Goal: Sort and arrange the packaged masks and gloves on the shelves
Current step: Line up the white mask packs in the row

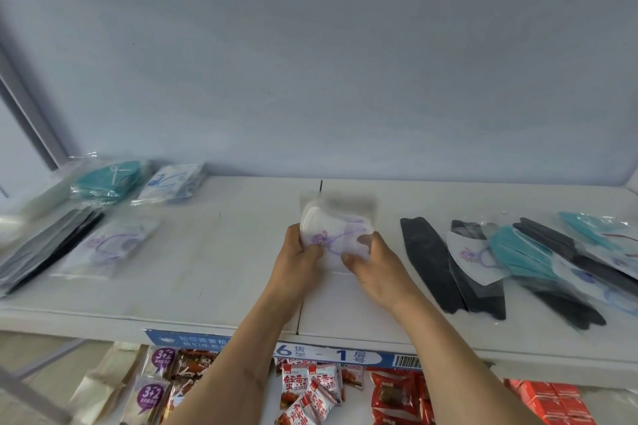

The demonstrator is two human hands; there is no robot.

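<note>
Both hands hold one clear pack of white masks with a purple cartoon print [336, 229] above the middle of the white shelf [221, 266]. My left hand [298, 257] grips its left side, my right hand [371, 260] pinches its right side. At the left lie sorted piles: teal masks [107, 179], white-and-blue masks [171, 183], dark grey masks [48, 245] and purple-print masks [110, 247]. At the right lies a mixed heap: black masks [429, 260], a purple-print pack [473, 260], teal packs [521, 252].
The shelf's pale back wall rises behind. A blue label strip [345, 354] runs along the front edge. Below it a lower shelf holds red and white snack packets [310, 390] and red boxes [552, 400]. A metal upright [31, 121] stands at the far left.
</note>
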